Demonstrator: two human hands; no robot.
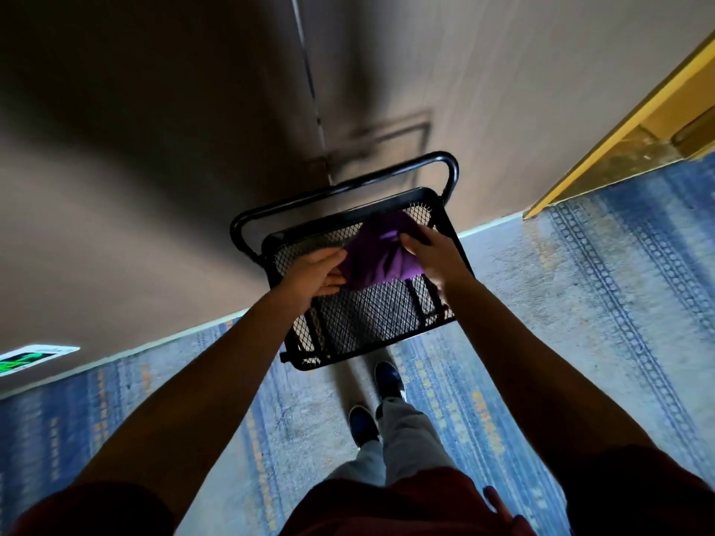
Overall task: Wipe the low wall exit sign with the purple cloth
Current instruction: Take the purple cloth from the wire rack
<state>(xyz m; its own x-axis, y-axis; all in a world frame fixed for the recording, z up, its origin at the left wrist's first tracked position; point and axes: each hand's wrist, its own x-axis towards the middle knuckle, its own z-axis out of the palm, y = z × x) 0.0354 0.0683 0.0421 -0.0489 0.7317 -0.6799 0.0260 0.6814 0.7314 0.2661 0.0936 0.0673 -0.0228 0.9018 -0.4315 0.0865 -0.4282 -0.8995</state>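
Observation:
A purple cloth [377,257] lies bunched on the top mesh shelf of a black cart [360,319] that stands against the wall. My left hand [315,272] grips the cloth's left edge, fingers curled into the fabric. My right hand [425,251] presses on the cloth's right side, fingers closed over it. The low exit sign [33,357], white with green lit graphics, sits near the floor on the wall at the far left, well away from both hands.
The cart's black handle bar [348,187] rises on its wall side. A yellow door frame [619,121] stands at the right. Blue patterned carpet [580,303] covers the floor, and my feet [377,400] are just behind the cart.

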